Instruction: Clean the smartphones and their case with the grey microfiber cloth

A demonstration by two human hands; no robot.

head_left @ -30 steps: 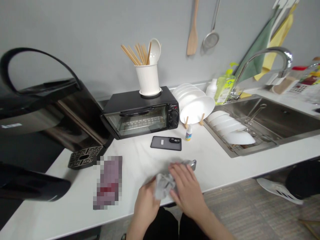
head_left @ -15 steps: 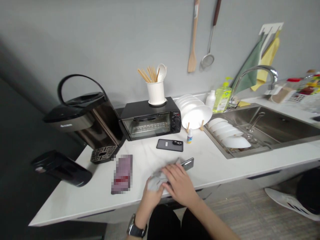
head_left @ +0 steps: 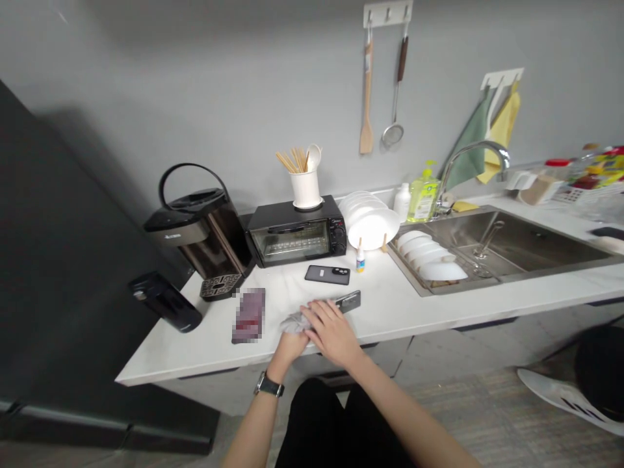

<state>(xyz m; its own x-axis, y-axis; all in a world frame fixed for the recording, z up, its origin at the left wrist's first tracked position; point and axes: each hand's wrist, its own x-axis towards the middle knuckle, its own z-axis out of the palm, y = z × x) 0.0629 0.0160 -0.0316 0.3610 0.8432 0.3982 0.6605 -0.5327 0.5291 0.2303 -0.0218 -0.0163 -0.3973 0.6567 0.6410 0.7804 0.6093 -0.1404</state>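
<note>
My left hand [head_left: 293, 346] holds a crumpled grey cloth [head_left: 292, 323], its fingers mostly hidden beneath the cloth and my other hand. Over it lies my right hand [head_left: 335, 335], fingers together and bent around the cloth. A dark, shiny phone [head_left: 351, 300] sticks out past the right fingertips; its near end is covered, and I cannot tell whether it is lifted off the counter. Farther back, another black phone [head_left: 326, 275] lies flat on the white counter [head_left: 385, 312]. Beside that stands a small white bottle with a yellow and blue label [head_left: 361, 261].
Left of my hands are a purple item [head_left: 249, 316], blurred out, a dark flask [head_left: 166, 302] and a water dispenser [head_left: 205, 240]. A toaster oven [head_left: 295, 239], plates [head_left: 373, 229] and a sink [head_left: 531, 240] with bowls line the back. A person's shoe [head_left: 565, 396] shows at right.
The view has shifted, so more of the wall hooks and forearms shows. Both hands stay together on the cloth, and the phone's end still protrudes beyond them.
</note>
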